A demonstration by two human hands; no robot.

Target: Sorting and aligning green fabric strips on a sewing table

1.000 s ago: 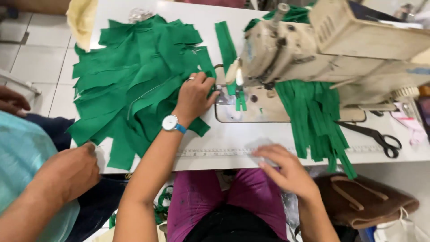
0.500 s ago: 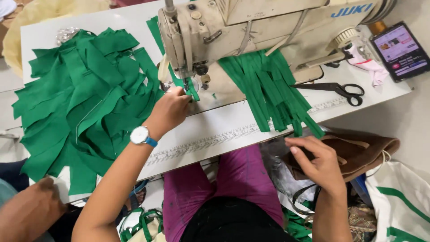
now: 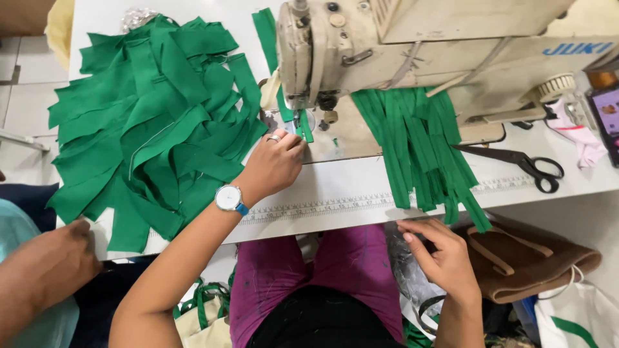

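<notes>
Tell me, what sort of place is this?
Probably a garment sewing workshop: a cream industrial sewing machine on a white worktable, piles of cut green fabric strips, and black-handled scissors.

Black scissors (image 3: pixel 525 166) are seen lying on the white bench (image 3: pixel 361 187), just right of a bundle of folded green strips (image 3: pixel 422 145). A brown bag (image 3: pixel 532 267) is seen below the bench edge, with a white bag (image 3: pixel 577 316) beside it.
</notes>
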